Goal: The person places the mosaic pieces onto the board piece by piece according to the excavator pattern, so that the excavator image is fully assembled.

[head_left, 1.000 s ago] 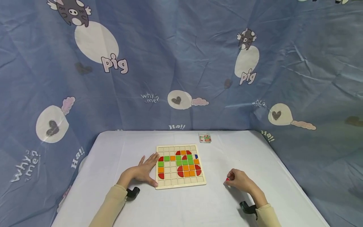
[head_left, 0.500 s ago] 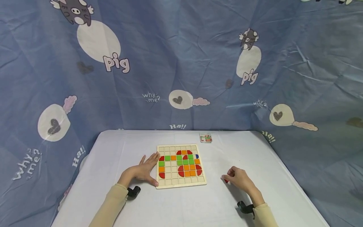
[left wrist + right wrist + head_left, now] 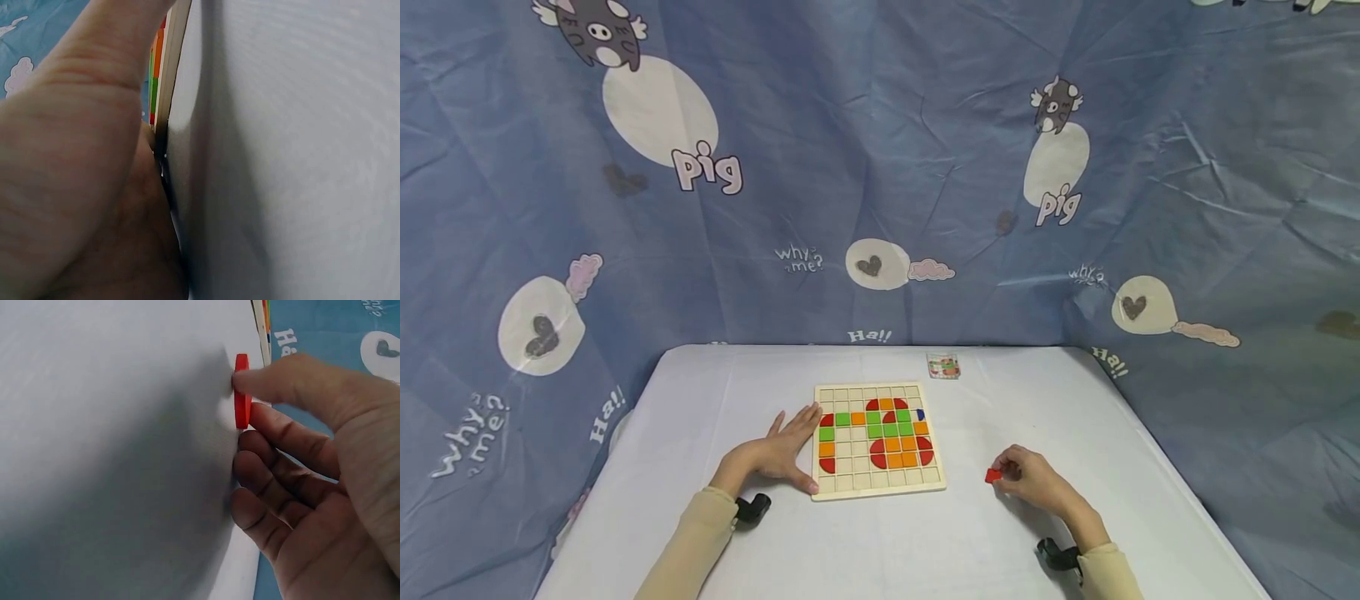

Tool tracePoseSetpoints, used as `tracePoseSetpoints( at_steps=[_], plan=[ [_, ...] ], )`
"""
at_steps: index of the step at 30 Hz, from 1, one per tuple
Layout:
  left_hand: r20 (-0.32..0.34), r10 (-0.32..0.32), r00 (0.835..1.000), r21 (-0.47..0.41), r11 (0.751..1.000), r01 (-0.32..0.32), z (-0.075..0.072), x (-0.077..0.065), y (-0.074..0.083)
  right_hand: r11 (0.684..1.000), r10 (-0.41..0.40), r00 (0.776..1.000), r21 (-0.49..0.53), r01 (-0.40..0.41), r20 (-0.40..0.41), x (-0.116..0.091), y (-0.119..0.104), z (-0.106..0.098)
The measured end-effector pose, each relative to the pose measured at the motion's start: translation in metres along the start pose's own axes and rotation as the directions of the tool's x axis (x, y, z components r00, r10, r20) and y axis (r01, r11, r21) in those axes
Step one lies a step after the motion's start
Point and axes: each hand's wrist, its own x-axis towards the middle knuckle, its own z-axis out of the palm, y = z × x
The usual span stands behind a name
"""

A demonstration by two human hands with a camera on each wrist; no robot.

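My left hand [image 3: 781, 452] lies spread at the left side of a wooden grid board [image 3: 856, 482], fingertips on its upper left edge and thumb at the lower left corner. Red, green and orange tiles [image 3: 892, 444] sit in several of the board's squares, with one small blue piece [image 3: 920, 414] near the right edge. Right of the board, just over the white table, my right hand [image 3: 1033, 477] pinches a thin red tile [image 3: 242, 394] between thumb and index finger. Its other fingers curl loosely below, as the right wrist view shows.
A small picture card [image 3: 943, 366] with a coloured pattern lies behind the board near the table's back edge. The white table [image 3: 760, 375] is bordered at the back and sides by a blue printed cloth [image 3: 880, 167].
The red tile has turned in my right fingers and now sticks out past the fingertips, where it was mostly covered before. My left hand and the board stay in place.
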Motion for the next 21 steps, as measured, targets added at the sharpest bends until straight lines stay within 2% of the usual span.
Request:
tracePoseSetpoints(
  at_steps=[7,14,17,21],
  plan=[
    [0.006,0.003,1.0,-0.008,1.0,-0.003,-0.001,0.0,0.0,1.0,0.008,1.0,0.026,-0.008,-0.005,0.004,-0.004,0.007],
    [0.006,0.005,1.0,-0.005,1.0,-0.005,-0.001,0.001,0.001,0.998,0.054,0.998,0.01,-0.054,-0.011,0.012,-0.017,0.011],
    [0.007,0.005,1.0,-0.004,1.0,-0.005,-0.001,0.0,0.0,1.0,0.001,1.0,0.012,0.0,-0.015,0.023,-0.031,0.014],
    [0.009,0.003,1.0,-0.012,1.0,-0.003,0.0,0.0,0.0,0.989,-0.151,0.988,0.008,0.151,-0.014,0.042,-0.061,0.025]
  ],
)
